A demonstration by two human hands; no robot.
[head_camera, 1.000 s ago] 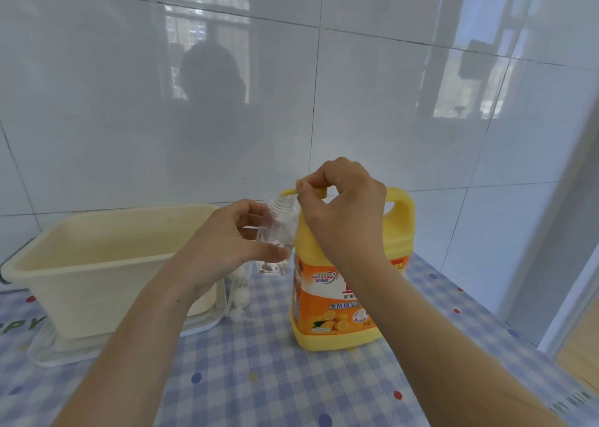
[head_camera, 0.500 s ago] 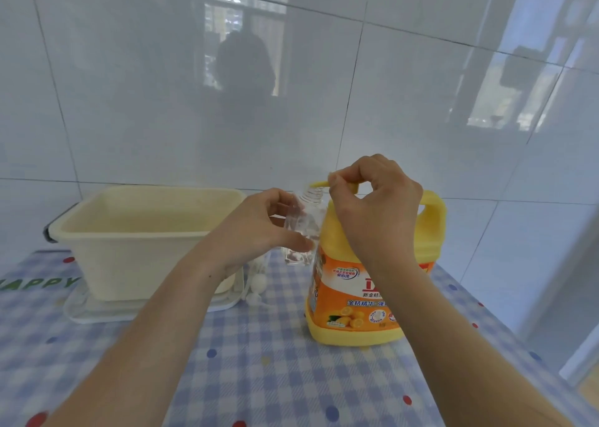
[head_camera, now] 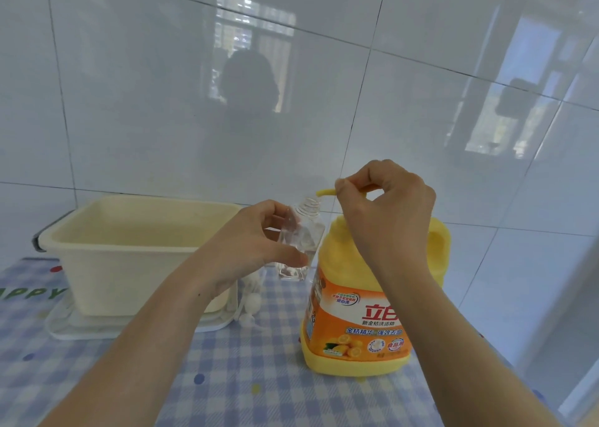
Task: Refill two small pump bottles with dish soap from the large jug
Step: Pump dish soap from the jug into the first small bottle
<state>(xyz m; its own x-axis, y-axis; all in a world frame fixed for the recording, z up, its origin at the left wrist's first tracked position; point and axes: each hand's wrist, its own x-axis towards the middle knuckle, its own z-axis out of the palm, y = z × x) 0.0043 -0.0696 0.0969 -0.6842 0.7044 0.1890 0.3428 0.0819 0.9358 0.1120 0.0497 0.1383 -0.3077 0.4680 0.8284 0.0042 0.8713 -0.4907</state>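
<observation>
A large yellow dish soap jug (head_camera: 359, 323) with an orange label stands upright on the checked tablecloth. My right hand (head_camera: 385, 212) is shut on the jug's yellow pump head, whose spout tip (head_camera: 324, 192) sticks out to the left. My left hand (head_camera: 256, 245) holds a small clear bottle (head_camera: 299, 242), uncapped and slightly tilted, with its open neck just under the spout tip. White pump tops (head_camera: 251, 300) lie on the table behind my left wrist, partly hidden.
A cream plastic tub (head_camera: 129, 251) sits on a clear tray (head_camera: 81, 329) at the left. A white tiled wall (head_camera: 162, 102) rises right behind the table. The blue checked tablecloth (head_camera: 246, 378) covers the table in front.
The view has shifted, so everything sits further right and lower in frame. Both hands keep their grips; the small bottle's neck stays at the pump spout.
</observation>
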